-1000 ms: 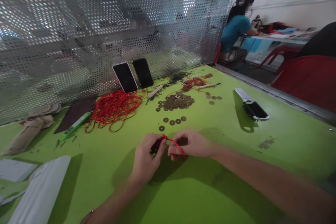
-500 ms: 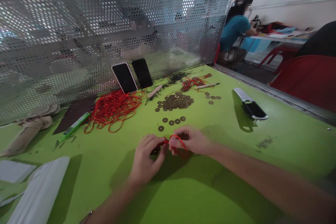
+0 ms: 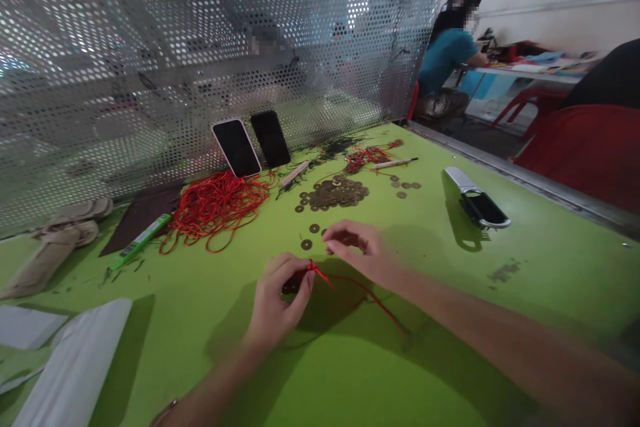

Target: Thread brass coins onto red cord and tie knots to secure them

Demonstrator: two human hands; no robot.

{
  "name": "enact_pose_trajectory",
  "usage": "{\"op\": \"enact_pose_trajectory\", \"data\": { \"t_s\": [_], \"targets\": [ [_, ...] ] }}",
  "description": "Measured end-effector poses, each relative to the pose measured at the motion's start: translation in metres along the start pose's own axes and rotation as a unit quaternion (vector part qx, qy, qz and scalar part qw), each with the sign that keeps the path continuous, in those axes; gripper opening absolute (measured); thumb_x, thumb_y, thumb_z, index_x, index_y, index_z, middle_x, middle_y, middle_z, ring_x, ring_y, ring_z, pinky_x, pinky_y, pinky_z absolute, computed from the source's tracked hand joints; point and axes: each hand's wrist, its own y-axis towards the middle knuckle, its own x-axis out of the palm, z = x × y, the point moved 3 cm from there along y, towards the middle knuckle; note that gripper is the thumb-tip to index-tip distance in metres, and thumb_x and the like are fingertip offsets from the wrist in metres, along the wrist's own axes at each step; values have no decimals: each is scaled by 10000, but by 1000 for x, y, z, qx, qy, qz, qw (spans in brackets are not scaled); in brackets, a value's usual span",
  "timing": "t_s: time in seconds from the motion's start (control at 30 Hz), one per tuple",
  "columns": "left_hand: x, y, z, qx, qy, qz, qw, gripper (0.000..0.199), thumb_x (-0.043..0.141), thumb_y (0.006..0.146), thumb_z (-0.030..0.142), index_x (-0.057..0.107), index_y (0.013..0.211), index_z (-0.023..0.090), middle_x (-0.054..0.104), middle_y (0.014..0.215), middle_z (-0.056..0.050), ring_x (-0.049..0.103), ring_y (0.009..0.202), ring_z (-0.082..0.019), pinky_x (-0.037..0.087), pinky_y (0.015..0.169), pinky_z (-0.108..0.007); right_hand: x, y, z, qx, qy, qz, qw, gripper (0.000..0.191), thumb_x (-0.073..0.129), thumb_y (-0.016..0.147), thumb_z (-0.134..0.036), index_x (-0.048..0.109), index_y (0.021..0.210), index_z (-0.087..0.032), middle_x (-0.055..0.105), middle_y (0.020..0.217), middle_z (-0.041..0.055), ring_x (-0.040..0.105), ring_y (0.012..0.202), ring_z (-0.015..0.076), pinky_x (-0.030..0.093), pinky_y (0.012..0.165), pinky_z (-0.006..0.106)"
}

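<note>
My left hand (image 3: 280, 297) is closed, pinching a red cord (image 3: 373, 293) at a knot by the fingertips. Dark holed coins (image 3: 291, 287) show partly under its fingers, mostly hidden. Two loose cord ends trail off to the right over the table. My right hand (image 3: 363, 250) hovers just right of it, thumb and fingers apart and holding nothing that I can see. Its fingertips are near a few loose holed coins (image 3: 307, 245), and it hides part of that group. Farther back lies a heap of the same brass-coloured coins (image 3: 337, 193).
A tangle of red cord (image 3: 217, 207) lies left of the coins, before two propped phones (image 3: 236, 148). A green cutter-like tool (image 3: 145, 239), a pen (image 3: 395, 163), a silver-and-black device (image 3: 477, 200) and white folded material (image 3: 75, 367) lie around. A perforated metal screen (image 3: 200, 47) stands behind.
My right hand has let go of the red cord and moved up and forward toward the loose coins. The cord's loop is gone and its ends now hang free. My left hand stays nearly in place.
</note>
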Motion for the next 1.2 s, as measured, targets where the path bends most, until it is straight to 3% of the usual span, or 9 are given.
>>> {"op": "enact_pose_trajectory", "data": {
  "t_s": [0.17, 0.37, 0.8, 1.2],
  "targets": [
    [1, 0, 2, 5, 7, -14, 1000, 58, 512, 810, 179, 570, 802, 177, 567, 732, -36, 500, 676, -154, 404, 592, -273, 12, -7, -13, -120, -117, -77, 983, 117, 571, 821, -181, 647, 908, -164, 637, 863, 43, 585, 786, 130, 498, 717, 271],
    [3, 1, 2, 5, 14, -29, 999, 78, 505, 804, 175, 579, 828, 175, 567, 720, -37, 501, 667, -156, 405, 580, -272, 10, -9, -15, -176, -185, -96, 962, 133, 565, 829, -152, 666, 909, -186, 636, 874, 44, 569, 802, 145, 467, 723, 276],
    [1, 2, 1, -8, 0, -34, 999, 91, 497, 803, 181, 583, 834, 185, 597, 733, -31, 525, 676, -155, 416, 601, -278, 10, -9, -18, -178, -203, -113, 956, 130, 582, 836, -214, 657, 942, -197, 630, 892, 41, 564, 826, 141, 453, 738, 270],
    [4, 2, 2, -2, -2, -39, 999, 79, 501, 807, 194, 579, 818, 190, 618, 746, -37, 549, 701, -162, 437, 642, -300, 13, -8, -13, -95, -154, -73, 981, 96, 523, 838, -170, 560, 925, -155, 592, 893, 42, 572, 789, 128, 510, 688, 255]
  ]
}}
